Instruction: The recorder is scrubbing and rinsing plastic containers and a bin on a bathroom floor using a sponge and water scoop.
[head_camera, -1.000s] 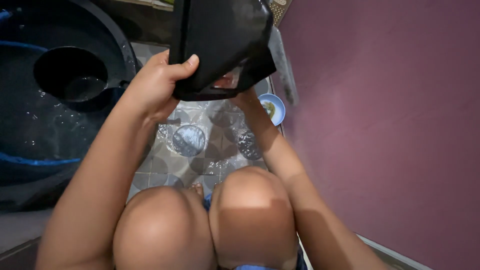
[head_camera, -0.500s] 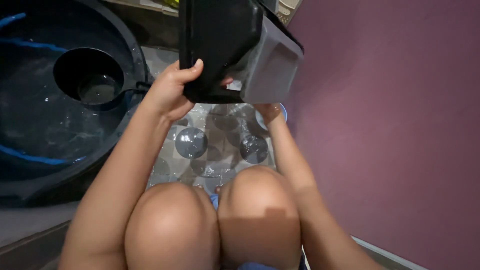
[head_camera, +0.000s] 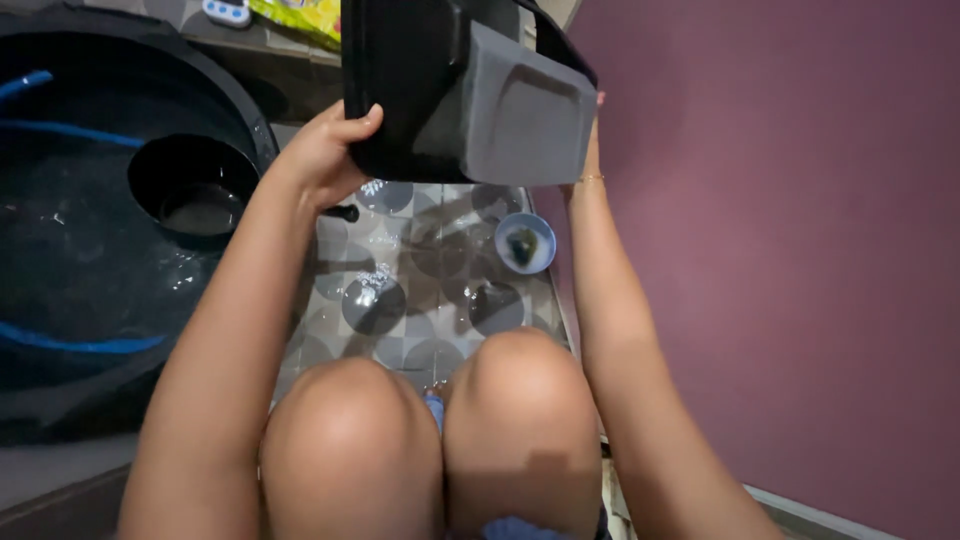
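Note:
I hold a large black plastic container (head_camera: 455, 90) up in front of me, tilted so its grey inner face shows. My left hand (head_camera: 325, 150) grips its lower left edge, thumb over the rim. My right hand (head_camera: 592, 140) is mostly hidden behind the container's right side; only the wrist with a thin bracelet shows. Water drips from the container onto the wet patterned floor tiles (head_camera: 400, 290) below. My knees (head_camera: 430, 430) are bent in a squat under it.
A big black tub (head_camera: 70, 260) of water with a blue hose stands at the left, a black scoop pot (head_camera: 195, 185) floating in it. A small blue bowl (head_camera: 526, 243) sits on the tiles by the purple wall (head_camera: 780, 250). A yellow packet (head_camera: 295, 15) lies at the top.
The container has been turned and lifted, so its grey inner face now shows instead of the flat black side. My view has shifted slightly; both hands stay on it.

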